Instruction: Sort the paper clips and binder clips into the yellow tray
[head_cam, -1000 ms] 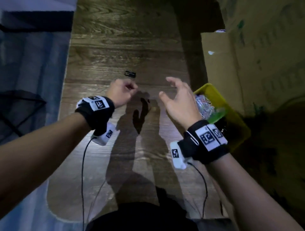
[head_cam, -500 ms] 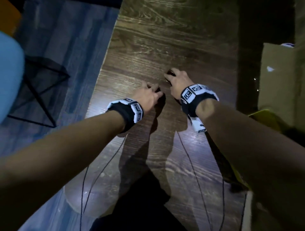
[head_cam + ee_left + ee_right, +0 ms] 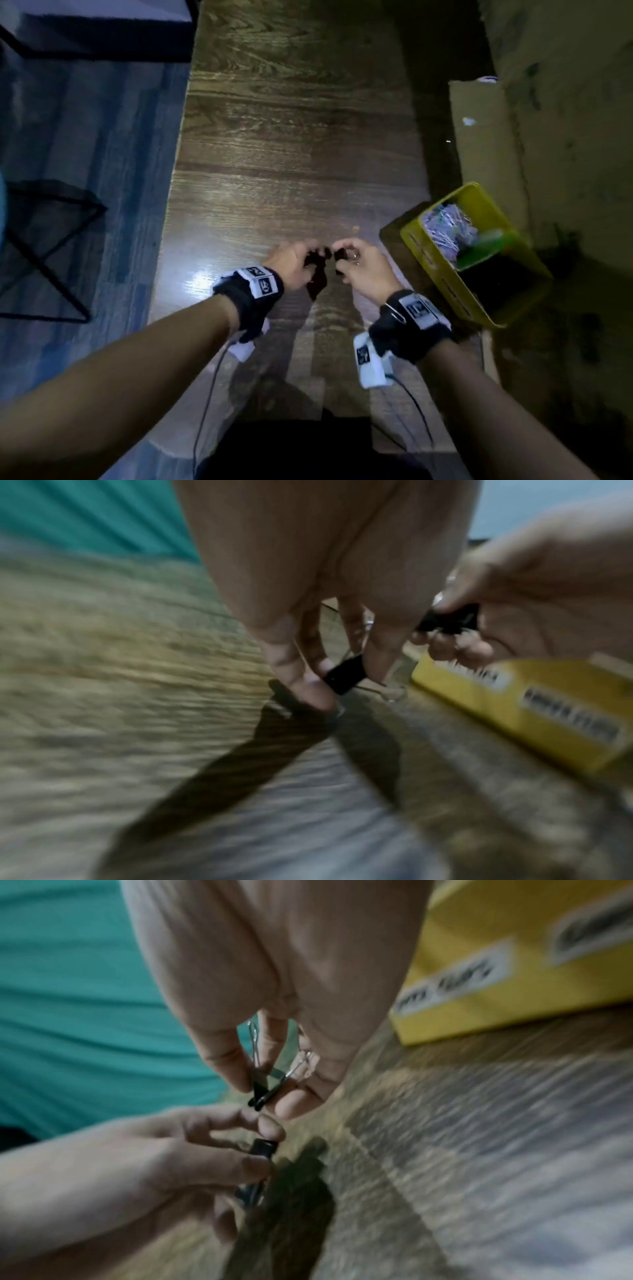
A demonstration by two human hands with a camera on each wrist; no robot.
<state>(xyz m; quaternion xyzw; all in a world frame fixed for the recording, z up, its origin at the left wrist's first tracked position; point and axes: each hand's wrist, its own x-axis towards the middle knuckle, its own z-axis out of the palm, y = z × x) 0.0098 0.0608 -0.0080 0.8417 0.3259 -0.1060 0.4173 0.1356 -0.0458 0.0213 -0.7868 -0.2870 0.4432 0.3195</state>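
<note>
My left hand (image 3: 310,255) pinches a black binder clip (image 3: 344,673) between thumb and fingers, just above the wooden table (image 3: 294,144). My right hand (image 3: 346,253) pinches a second black binder clip (image 3: 265,1087) with silver wire handles. The two hands hover close together near the table's right side. The yellow tray (image 3: 442,270) stands to the right of my right hand, with a pile of silvery paper clips (image 3: 445,226) in its far end and a dark near end. In the left wrist view the tray's slotted yellow wall (image 3: 534,712) lies just beyond my fingers.
A cardboard box (image 3: 479,144) stands behind the tray at the right. The table's left edge drops to a blue floor (image 3: 85,171), where a black metal frame (image 3: 51,246) stands. Thin cables (image 3: 209,394) trail from both wristbands over the table's near part.
Both hands have come back from the far part of the table, where they reached for clips. They now hover nearer to me beside the tray, each pinching a black binder clip.
</note>
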